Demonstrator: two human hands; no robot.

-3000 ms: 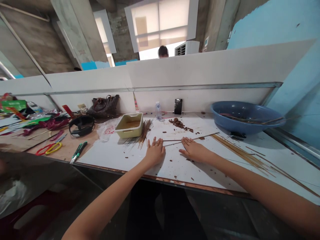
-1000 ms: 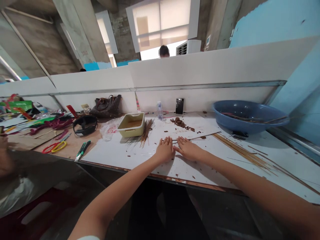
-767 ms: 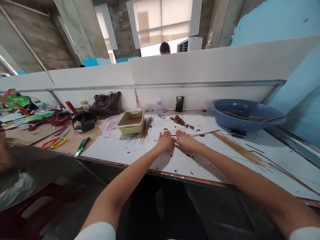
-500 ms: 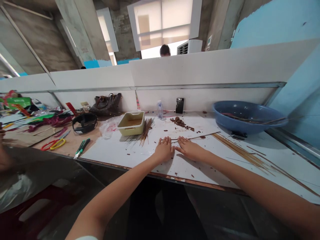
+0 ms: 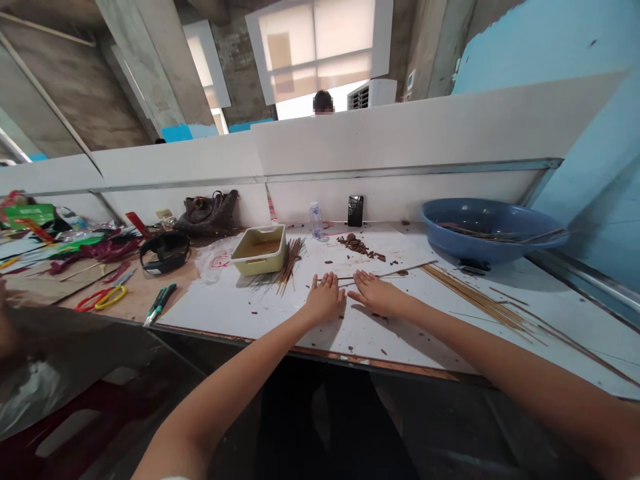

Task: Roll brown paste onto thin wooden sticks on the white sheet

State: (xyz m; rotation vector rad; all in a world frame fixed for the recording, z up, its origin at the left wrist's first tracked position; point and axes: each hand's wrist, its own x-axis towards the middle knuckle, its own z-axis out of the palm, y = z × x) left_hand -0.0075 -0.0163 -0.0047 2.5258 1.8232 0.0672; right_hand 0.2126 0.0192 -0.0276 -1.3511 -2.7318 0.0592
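My left hand (image 5: 325, 297) lies palm down on the white tabletop (image 5: 220, 307), its fingers stretched over a thin dark stick (image 5: 345, 278). To its right, my right hand (image 5: 373, 293) also rests flat on the same stick, fingers extended. The stick runs crosswise under both hands and shows between them; its right end extends past my right hand. What lies under the palms is hidden. Beyond the hands sits a heap of brown clay-like bits (image 5: 355, 245), with small crumbs scattered about.
Left of the hands are a yellow tub (image 5: 260, 267) of brownish liquid and a bundle of dark sticks (image 5: 290, 263). A bottle (image 5: 315, 220) and phone (image 5: 355, 211) stand behind. Rightward lie tan sticks (image 5: 475, 300) and a blue basin (image 5: 493, 247). Scissors (image 5: 111, 297) and a cutter (image 5: 161, 303) lie left.
The whole view has shifted slightly. Both hands stay flat on the stick, with little visible movement across the table.
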